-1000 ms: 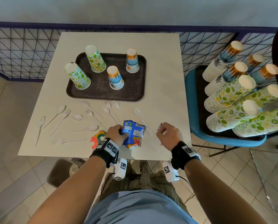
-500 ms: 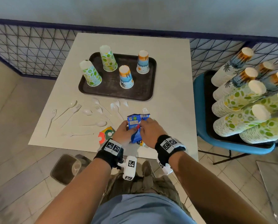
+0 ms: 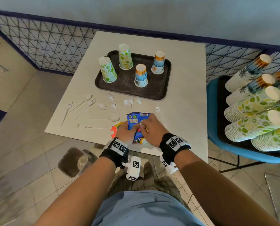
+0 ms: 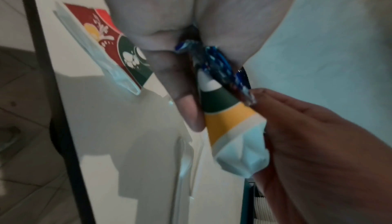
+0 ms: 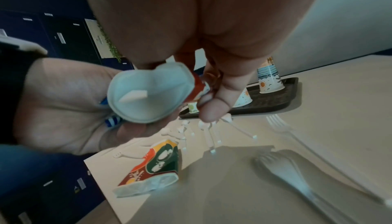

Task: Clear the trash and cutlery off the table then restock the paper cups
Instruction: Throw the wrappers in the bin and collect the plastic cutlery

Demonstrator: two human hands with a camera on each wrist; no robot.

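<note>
My left hand (image 3: 125,133) grips a bundle of trash above the table's near edge: a crumpled blue snack packet (image 3: 136,118) and a crushed drink carton (image 4: 230,123) with green and yellow print, whose white end (image 5: 148,93) faces the right wrist view. My right hand (image 3: 150,128) is pressed against that bundle and pinches a small shiny wrapper (image 3: 141,123) between thumb (image 5: 218,100) and fingers. A second flattened carton (image 3: 115,128), red, orange and green, lies on the table just left of my left hand. White plastic forks and spoons (image 3: 87,103) lie scattered across the near half of the table.
A dark tray (image 3: 160,92) at the table's far side carries four upturned paper cups (image 3: 141,75). Stacks of paper cups (image 3: 253,111) lie on a tray on the blue chair (image 3: 212,128) at the right. A bin (image 3: 72,162) stands on the floor, lower left. A wire fence runs behind.
My right hand has swung left from the table edge to meet the left hand's bundle, carrying the small wrapper. The left hand has lifted the blue packet slightly; the view has shifted.
</note>
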